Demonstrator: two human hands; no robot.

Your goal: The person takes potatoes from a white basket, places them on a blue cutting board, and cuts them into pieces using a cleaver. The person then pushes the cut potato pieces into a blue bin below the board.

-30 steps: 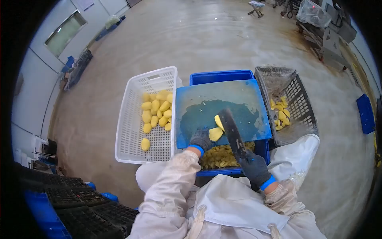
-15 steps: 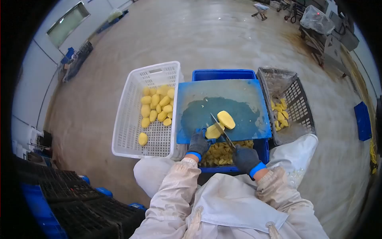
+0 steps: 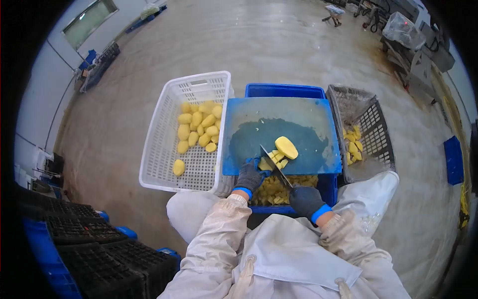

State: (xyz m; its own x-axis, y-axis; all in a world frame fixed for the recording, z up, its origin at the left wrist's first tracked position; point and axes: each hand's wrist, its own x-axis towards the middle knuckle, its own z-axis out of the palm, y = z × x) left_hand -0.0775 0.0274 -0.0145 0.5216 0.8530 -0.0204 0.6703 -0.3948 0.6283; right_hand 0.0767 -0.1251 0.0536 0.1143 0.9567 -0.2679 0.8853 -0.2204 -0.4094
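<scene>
My right hand, in a dark glove, is closed around the handle of a knife. Its blade slants up and left across the near part of a blue cutting board. On the blade's left, my gloved left hand grips a peeled potato piece, partly covered by the fingers. Several cut potato chunks lie just right of the blade. Beyond them rests a large potato half, pale face up. Under the board's near edge, a blue bin holds many potato chunks.
To the left, a white perforated crate contains several whole peeled potatoes. A dark crate on the right holds yellow potato scraps. Black crates are stacked at lower left. Machinery stands at far right.
The knife has cut through the near potato half, leaving separate chunks on its right side. Both hands keep nearly the same places, and the view has shifted slightly.
</scene>
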